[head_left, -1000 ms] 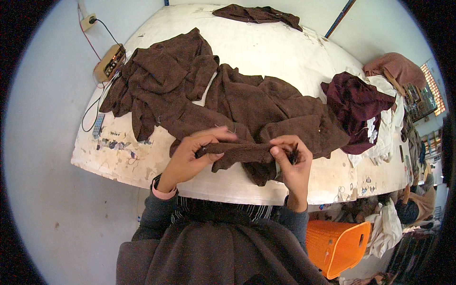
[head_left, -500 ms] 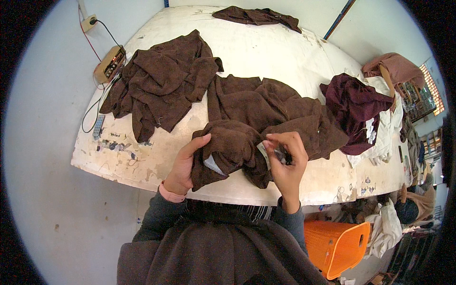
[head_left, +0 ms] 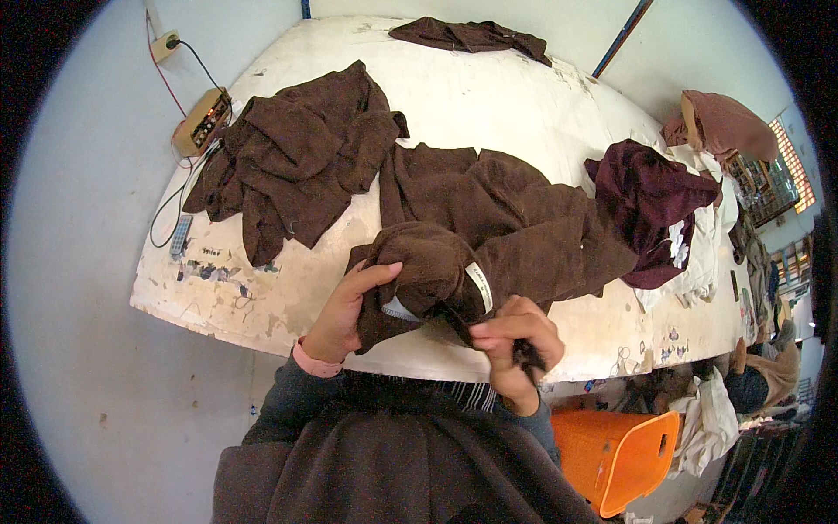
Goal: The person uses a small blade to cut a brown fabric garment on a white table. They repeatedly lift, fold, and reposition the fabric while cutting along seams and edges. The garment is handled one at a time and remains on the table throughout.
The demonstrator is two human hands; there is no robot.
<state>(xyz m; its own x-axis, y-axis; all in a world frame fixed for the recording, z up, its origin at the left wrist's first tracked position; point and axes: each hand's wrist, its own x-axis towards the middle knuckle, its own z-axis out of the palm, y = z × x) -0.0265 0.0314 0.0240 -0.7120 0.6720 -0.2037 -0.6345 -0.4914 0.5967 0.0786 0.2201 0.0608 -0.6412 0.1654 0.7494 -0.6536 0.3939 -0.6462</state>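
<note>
My left hand [head_left: 345, 306], with a pink band at the wrist, grips a dark brown garment [head_left: 428, 249] over the table's near edge, thumb on top. A white label [head_left: 478, 286] shows on the cloth, and a pale grey-blue patch [head_left: 398, 308] lies close to my left fingers. My right hand [head_left: 519, 345] is closed round a small dark tool [head_left: 526, 355], apparently thread snips, mostly hidden in the palm. Its dark tip seems to meet the cloth below the label. The rest of the brown garment spreads behind, across the table.
On the white, stained table [head_left: 454, 87] lie another brown garment [head_left: 301, 144], a folded brown cloth [head_left: 471, 35] and a maroon garment [head_left: 650, 196]. A remote control [head_left: 182, 234] and a wired box [head_left: 202, 122] are at the left. Below right stands an orange basket [head_left: 642, 463].
My right hand has moved down and slightly toward me, away from the label, which now shows more fully. My left hand still holds the brown garment, its fingers a little further over it.
</note>
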